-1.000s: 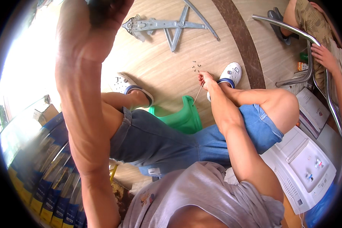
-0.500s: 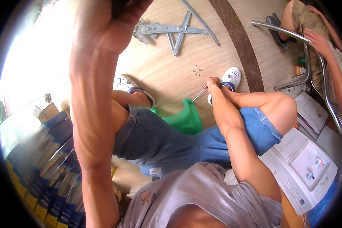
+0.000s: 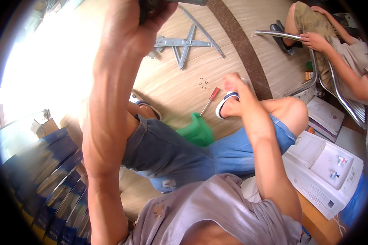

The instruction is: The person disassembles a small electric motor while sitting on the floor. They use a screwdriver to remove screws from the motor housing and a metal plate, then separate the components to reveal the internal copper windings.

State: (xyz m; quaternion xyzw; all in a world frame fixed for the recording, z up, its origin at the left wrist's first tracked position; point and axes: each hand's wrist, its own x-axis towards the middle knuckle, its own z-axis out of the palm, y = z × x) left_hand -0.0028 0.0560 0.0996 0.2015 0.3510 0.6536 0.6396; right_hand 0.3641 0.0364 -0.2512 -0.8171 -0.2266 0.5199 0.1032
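My left hand [image 3: 149, 28] is raised at the top edge, its fingers curled round a dark grey object [image 3: 188, 1] with a rounded end; most of it lies outside the picture, so its kind cannot be told. My right hand [image 3: 234, 83], slightly blurred, is over my right shoe with its fingers loosely apart and nothing in them. Just left of it a screwdriver [image 3: 212, 97] with a red handle leans, tip down, at the rim of a green plastic stool [image 3: 197, 130] between my legs. Several small screws [image 3: 203, 83] lie on the floor beyond.
A metal scissor-type linkage [image 3: 187, 42] lies on the floor ahead. At the right, another person [image 3: 335, 49] sits by a chrome-framed chair [image 3: 315, 61]. A white water dispenser [image 3: 323, 173] lies near my right knee. Blue and yellow boxes [image 3: 57, 196] stand in rows at the left.
My right hand has let go of the screwdriver and drawn slightly up and away, leaving it at the green stool. My left hand has shifted right, bringing a dark grey end into view.
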